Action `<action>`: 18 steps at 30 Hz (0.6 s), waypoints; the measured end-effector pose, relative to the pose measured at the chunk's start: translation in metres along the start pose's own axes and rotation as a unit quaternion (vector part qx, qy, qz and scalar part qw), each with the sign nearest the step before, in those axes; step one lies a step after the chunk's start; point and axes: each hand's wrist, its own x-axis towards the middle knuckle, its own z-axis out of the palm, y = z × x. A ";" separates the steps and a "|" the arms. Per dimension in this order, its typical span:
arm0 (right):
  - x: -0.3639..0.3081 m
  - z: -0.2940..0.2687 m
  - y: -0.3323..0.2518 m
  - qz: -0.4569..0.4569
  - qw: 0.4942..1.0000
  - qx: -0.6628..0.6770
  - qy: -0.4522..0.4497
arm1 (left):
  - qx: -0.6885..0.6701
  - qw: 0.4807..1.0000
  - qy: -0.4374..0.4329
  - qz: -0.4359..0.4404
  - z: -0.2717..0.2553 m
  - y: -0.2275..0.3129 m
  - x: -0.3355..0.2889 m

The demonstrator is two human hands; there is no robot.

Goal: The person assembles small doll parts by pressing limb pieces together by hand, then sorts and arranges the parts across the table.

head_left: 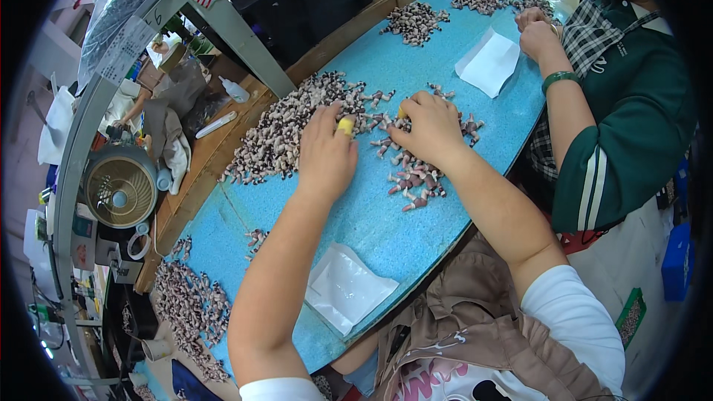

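Note:
Small two-tone pieces, cream and dark purple-brown, lie in a large heap (282, 130) on a blue tabletop (371, 215). My left hand (327, 156) rests at the heap's right edge, fingers stretched out and a yellow cover on one fingertip. Just right of it, my right hand (432, 130) bends over a looser group of pinker pieces (420, 178). Its thumb and yellow-covered index finger show apart, with pieces around and below them. No piece can be made out in either hand; the undersides of the fingers are hidden.
A white paper sheet (347, 288) lies near the table's front edge; another (489, 62) lies before a co-worker (616, 104) at right. More piles (189, 312) sit at lower left and far back. A metal post (230, 22) and black bin (312, 7) border the far side.

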 end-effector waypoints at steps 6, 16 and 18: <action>-0.001 -0.001 0.004 -0.019 1.000 0.015 0.015 | 0.038 0.997 -0.015 0.073 0.029 -0.014 0.037; -0.004 -0.009 0.004 -0.078 0.995 0.058 -0.014 | 0.052 0.995 -0.027 0.078 0.039 -0.014 0.059; -0.003 -0.010 0.004 -0.089 0.994 0.054 -0.011 | 0.054 0.994 -0.033 0.093 0.034 -0.005 0.058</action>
